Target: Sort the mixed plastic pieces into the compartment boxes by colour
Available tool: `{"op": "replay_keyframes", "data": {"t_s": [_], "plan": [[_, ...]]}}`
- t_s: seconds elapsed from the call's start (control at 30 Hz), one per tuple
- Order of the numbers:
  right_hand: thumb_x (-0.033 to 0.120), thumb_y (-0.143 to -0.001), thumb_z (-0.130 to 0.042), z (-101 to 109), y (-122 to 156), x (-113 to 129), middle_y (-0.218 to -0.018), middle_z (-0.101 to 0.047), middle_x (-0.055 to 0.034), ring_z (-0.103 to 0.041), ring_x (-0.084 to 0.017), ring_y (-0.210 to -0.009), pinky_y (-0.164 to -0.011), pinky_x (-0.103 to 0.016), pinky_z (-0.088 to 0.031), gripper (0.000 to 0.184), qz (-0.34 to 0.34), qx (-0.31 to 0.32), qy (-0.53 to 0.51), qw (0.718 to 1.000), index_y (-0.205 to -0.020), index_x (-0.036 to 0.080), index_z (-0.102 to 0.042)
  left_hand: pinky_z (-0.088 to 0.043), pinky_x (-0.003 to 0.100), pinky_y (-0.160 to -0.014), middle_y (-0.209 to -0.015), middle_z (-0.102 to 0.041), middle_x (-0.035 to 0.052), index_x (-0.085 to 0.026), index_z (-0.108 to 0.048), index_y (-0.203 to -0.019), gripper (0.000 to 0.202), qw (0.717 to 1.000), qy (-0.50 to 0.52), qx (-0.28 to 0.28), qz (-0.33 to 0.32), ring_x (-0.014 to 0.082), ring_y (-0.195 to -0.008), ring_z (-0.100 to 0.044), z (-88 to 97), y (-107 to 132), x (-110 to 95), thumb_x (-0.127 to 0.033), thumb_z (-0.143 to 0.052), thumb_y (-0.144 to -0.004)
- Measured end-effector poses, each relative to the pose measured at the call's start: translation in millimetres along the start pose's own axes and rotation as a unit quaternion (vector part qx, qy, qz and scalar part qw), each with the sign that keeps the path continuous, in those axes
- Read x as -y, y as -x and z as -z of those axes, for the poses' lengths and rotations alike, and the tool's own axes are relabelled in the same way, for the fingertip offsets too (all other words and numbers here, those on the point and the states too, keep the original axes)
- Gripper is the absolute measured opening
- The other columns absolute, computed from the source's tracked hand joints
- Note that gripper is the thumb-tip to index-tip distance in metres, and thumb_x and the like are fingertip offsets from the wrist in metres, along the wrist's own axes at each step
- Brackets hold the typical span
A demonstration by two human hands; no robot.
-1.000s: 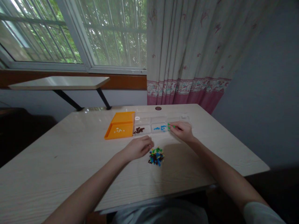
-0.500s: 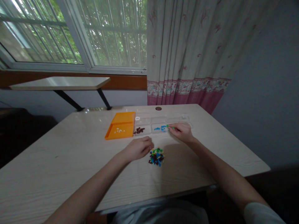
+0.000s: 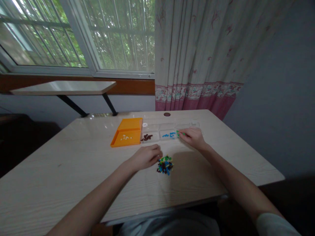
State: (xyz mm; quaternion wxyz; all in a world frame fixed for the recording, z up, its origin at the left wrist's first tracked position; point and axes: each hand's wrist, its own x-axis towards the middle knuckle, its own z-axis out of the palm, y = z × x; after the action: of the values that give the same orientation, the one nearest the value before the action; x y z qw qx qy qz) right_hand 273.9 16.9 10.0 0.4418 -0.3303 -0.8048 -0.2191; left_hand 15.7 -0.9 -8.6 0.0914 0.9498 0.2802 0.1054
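Observation:
My right hand point(image 3: 193, 137) is over the right part of a clear compartment tray point(image 3: 167, 126). Its thumb and finger are pinched on a small green piece point(image 3: 178, 132), and more green shows just below the fingers. Left of it, small blue pieces point(image 3: 169, 135) lie in one front compartment and dark brown pieces point(image 3: 147, 137) in another. My left hand point(image 3: 146, 156) rests on the table with curled fingers at the left edge of a mixed pile point(image 3: 165, 165) of blue, green, yellow and brown pieces. What those fingertips hold, if anything, is hidden.
An open orange case point(image 3: 130, 124) with a few white pieces point(image 3: 126, 137) lies left of the tray. A raised shelf point(image 3: 73, 87) stands at the table's back left. Behind the tray is a round hole point(image 3: 167, 114) in the tabletop point(image 3: 81, 170). A curtain point(image 3: 192, 65) hangs beyond.
My right hand has shifted very slightly at the tray, with the green piece a little further right and lower. The left hand stays almost still beside the pile.

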Motion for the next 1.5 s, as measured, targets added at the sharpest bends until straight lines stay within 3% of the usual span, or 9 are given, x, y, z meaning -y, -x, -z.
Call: {"op": "replay_keyframes", "data": {"t_s": [0.17,0.3,0.4,0.53,0.73,1.07,1.5], "plan": [[0.03,-0.082,-0.051,5,3,-21,-0.073,-0.07,-0.0005,-0.06,-0.009,-0.058,-0.059,-0.021,-0.039,0.019,-0.04,0.12,0.044,0.991,-0.08,0.02,-0.067,-0.04,0.019,-0.066,-0.089,-0.053,0.002,-0.021,-0.057,-0.089,0.018,1.0,-0.012,0.0,0.009,0.0114,-0.076,-0.054,-1.9,0,2,-0.023,-0.039,-0.085],[0.032,-0.081,-0.05,2,9,-36,-0.075,-0.069,-0.0002,-0.062,-0.013,-0.063,-0.059,-0.022,-0.039,0.019,-0.124,0.243,0.09,0.958,-0.085,0.023,-0.066,-0.04,0.019,-0.065,-0.088,-0.054,0.0024,-0.019,-0.058,-0.085,0.019,1.0,-0.006,0.0,0.015,0.0115,-0.075,-0.054,-3.4,-1,4,-0.024,-0.039,-0.086],[0.033,-0.082,-0.048,-1,12,-41,-0.082,-0.07,-0.0009,-0.063,-0.015,-0.07,-0.06,-0.023,-0.039,0.021,-0.171,0.284,0.114,0.937,-0.09,0.025,-0.066,-0.041,0.019,-0.067,-0.087,-0.054,0.0029,-0.019,-0.058,-0.085,0.02,1.0,0.007,-0.009,0.016,0.0118,-0.076,-0.054,-4.3,-1,6,-0.024,-0.039,-0.086],[0.033,-0.083,-0.043,-1,12,-41,-0.09,-0.069,-0.0022,-0.062,-0.017,-0.077,-0.062,-0.025,-0.04,0.026,-0.201,0.297,0.119,0.926,-0.097,0.026,-0.064,-0.041,0.019,-0.069,-0.088,-0.054,0.0029,-0.018,-0.058,-0.085,0.017,0.999,0.042,-0.019,0.018,0.0117,-0.078,-0.054,-4.8,0,7,-0.021,-0.041,-0.084],[0.033,-0.082,-0.045,-1,7,-28,-0.079,-0.069,-0.0021,-0.06,-0.014,-0.065,-0.057,-0.022,-0.037,0.026,-0.217,0.29,0.085,0.928,-0.096,0.025,-0.065,-0.041,0.019,-0.069,-0.086,-0.054,0.0034,-0.018,-0.058,-0.084,0.015,0.998,0.051,-0.025,0.018,0.0122,-0.078,-0.053,-5.5,-1,8,-0.017,-0.044,-0.08],[0.028,-0.082,-0.046,-18,7,22,-0.08,-0.069,-0.002,-0.061,-0.012,-0.068,-0.063,-0.021,-0.039,0.023,-0.105,0.342,-0.026,0.933,-0.093,0.023,-0.065,-0.041,0.02,-0.069,-0.086,-0.054,0.0032,-0.019,-0.06,-0.087,0.016,0.999,0.031,-0.015,0.027,0.0126,-0.077,-0.054,-1.7,-1,7,-0.022,-0.046,-0.079],[0.028,-0.08,-0.046,-22,6,37,-0.07,-0.068,0.0002,-0.06,-0.011,-0.061,-0.056,-0.019,-0.037,0.023,-0.077,0.359,-0.036,0.929,-0.092,0.026,-0.066,-0.041,0.021,-0.066,-0.085,-0.056,0.0027,-0.019,-0.06,-0.085,0.017,0.999,0.013,-0.015,0.03,0.0131,-0.074,-0.055,-0.7,-2,2,-0.025,-0.046,-0.08]]}}
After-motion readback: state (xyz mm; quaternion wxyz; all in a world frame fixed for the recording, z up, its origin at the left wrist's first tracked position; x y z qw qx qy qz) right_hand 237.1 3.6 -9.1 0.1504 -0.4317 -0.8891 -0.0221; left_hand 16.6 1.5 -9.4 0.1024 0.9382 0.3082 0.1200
